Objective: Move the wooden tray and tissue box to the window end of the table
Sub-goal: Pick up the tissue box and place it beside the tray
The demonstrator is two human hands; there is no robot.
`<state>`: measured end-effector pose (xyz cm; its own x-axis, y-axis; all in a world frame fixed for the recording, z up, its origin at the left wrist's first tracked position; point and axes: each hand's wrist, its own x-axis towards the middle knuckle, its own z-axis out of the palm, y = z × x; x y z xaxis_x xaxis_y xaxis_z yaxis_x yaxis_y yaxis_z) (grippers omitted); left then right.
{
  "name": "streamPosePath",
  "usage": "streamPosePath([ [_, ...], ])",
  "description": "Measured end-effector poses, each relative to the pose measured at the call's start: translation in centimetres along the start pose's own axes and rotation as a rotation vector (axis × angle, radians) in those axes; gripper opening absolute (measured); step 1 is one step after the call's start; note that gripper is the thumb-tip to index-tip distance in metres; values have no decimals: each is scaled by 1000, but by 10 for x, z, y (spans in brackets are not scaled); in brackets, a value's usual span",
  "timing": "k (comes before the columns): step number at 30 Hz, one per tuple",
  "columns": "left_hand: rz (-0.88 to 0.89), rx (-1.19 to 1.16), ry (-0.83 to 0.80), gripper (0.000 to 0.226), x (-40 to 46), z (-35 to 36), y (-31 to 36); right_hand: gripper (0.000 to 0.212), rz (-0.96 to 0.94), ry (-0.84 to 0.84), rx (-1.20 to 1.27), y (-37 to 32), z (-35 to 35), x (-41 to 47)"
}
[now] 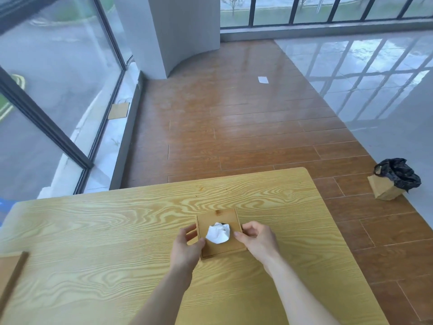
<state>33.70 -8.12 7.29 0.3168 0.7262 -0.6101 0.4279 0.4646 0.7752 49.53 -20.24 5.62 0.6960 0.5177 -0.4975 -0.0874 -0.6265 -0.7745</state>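
So the big light-wood table [98, 233] fills the lower half of the view, grain running side to side, with its far edge facing the floor-to-ceiling window [46, 73]; everything else I'll place off that table; beyond its far edge is brown plank floor [246, 127], and off its right side a small bin with a black bag [393, 179] sits on that floor, well apart from the table; at the table's left edge a wooden tray [10, 275] pokes into view, only its corner showing, so can't say more about it; roughly mid-table, a bit nearer the far edge than the near one, sits the square wooden tissue box [228, 219], flat on the tabletop with a white tissue [218, 232] bunched up out of the hole in its lid; left hand [187, 247] is clamped on the box's left side, thumb on the lid; right hand [256, 238] grips the right side, fingers curled over the edge.
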Motion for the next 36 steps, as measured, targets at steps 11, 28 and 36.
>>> streamPosePath([
  [11, 123, -88, 99, 36, 15, -128, 22, 22, -91, -90, -2, -80, 104, -30],
  [28, 113, -170, 203, 26, 126, -428, 1, 18, -29, -119, -57, -194, 414, -51],
  [36, 114, -178, 276, 30, 175, -541, -7, 19, -10, -198, -79, -235, 541, -45],
])
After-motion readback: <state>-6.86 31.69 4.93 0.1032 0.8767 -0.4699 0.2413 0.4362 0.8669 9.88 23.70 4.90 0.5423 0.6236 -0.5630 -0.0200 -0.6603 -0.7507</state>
